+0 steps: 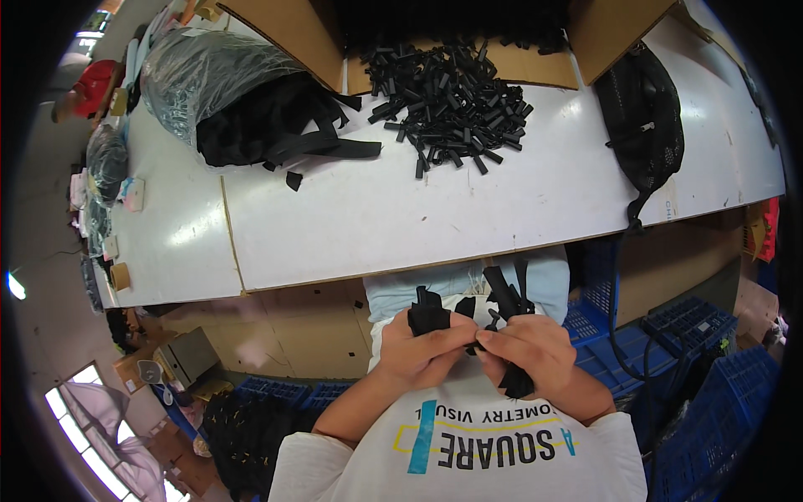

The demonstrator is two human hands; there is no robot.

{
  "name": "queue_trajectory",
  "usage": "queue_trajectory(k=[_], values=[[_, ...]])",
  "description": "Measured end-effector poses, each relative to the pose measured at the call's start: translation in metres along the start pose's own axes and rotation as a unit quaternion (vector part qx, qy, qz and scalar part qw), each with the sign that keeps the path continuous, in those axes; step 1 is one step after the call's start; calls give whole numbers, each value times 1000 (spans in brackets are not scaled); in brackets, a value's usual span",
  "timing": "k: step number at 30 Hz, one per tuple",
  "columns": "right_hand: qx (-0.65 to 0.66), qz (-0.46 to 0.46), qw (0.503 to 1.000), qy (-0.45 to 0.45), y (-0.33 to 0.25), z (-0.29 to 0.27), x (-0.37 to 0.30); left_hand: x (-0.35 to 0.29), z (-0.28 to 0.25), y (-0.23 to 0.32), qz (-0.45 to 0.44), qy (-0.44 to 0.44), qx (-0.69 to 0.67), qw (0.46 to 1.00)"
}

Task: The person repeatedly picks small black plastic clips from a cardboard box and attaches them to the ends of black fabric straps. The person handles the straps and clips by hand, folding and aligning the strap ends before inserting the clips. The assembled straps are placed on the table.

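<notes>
Left hand: the left hand [422,350] is curled closed around a bunch of black strap pieces [429,315], held low in front of the body, below the near edge of the table
Right hand: the right hand [535,347] is clenched on a second bunch of black straps [508,297], its fingertips meeting those of the left hand at the middle
Strap direction: the long axis of both bunches runs roughly up and down in the head view; the ends fan out above the knuckles toward the table, and one strap tail [517,382] hangs below the right hand
Position of the straps: over the lap, well apart from the pile on the table
Table: a white table [351,217] spans the view ahead of the hands
Pile: a heap of short black pieces [452,100] lies at the far side, spilling from an open cardboard box [535,63]
Left of pile: a black bag with straps [268,125] sticks out of a clear plastic sack [192,71]
Right of pile: a black mesh bag [644,117] lies near the table edge, its strap hanging over
Below: blue plastic crates [686,335] stand at the person's right
</notes>
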State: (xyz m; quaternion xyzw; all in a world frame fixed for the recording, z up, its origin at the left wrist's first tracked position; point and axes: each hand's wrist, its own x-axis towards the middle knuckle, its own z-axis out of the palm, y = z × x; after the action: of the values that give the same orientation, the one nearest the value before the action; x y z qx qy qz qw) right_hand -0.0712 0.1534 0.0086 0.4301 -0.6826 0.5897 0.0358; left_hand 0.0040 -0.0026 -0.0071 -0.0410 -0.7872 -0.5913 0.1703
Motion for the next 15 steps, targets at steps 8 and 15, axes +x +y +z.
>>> queue_trajectory(k=[8, 15], values=[[26, 18, 999, 6, 0, -2, 4, 3, -4, -3, -11, -43, -5, 999], [53, 42, 998, -8, 1, -2, 4, 8, -3, 0, 9, -37, 9, 999]])
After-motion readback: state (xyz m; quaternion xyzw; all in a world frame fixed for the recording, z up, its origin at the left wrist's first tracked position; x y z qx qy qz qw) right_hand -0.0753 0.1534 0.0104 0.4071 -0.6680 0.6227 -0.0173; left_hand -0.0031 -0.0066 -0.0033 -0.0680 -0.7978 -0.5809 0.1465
